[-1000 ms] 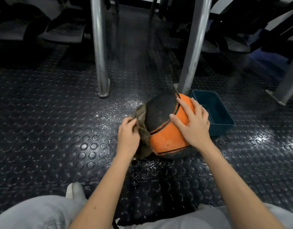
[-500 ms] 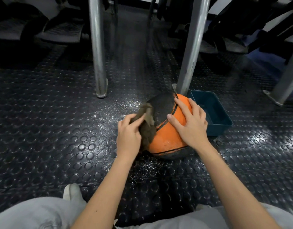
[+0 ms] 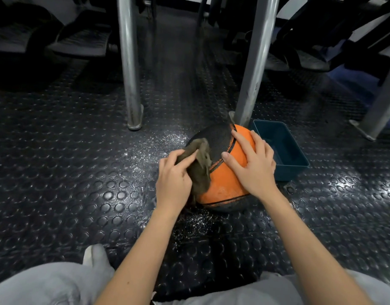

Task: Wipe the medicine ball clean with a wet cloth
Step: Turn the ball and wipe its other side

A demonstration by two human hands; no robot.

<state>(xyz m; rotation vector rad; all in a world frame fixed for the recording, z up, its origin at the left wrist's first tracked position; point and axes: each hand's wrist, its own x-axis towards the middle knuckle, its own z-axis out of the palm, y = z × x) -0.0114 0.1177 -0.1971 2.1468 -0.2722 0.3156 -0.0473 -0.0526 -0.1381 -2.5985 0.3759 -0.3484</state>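
Observation:
An orange and black medicine ball (image 3: 222, 186) rests on the studded rubber floor in the middle of the head view. A brown-grey wet cloth (image 3: 201, 166) lies against the ball's left side, reaching up onto the black panel. My left hand (image 3: 173, 179) presses the cloth to the ball with the fingers laid over it. My right hand (image 3: 253, 166) lies flat on the orange top right of the ball, fingers spread. The ball's underside and far side are hidden.
A dark teal plastic tub (image 3: 284, 148) stands on the floor just right of the ball. Two metal posts (image 3: 129, 69) (image 3: 255, 62) rise behind it. Wet speckles (image 3: 154, 148) glisten on the floor left of the ball. My grey-trousered knees (image 3: 48, 285) fill the bottom edge.
My left hand has slid the cloth from the ball's lower left side up onto the black panel. The right hand has stayed on top of the ball.

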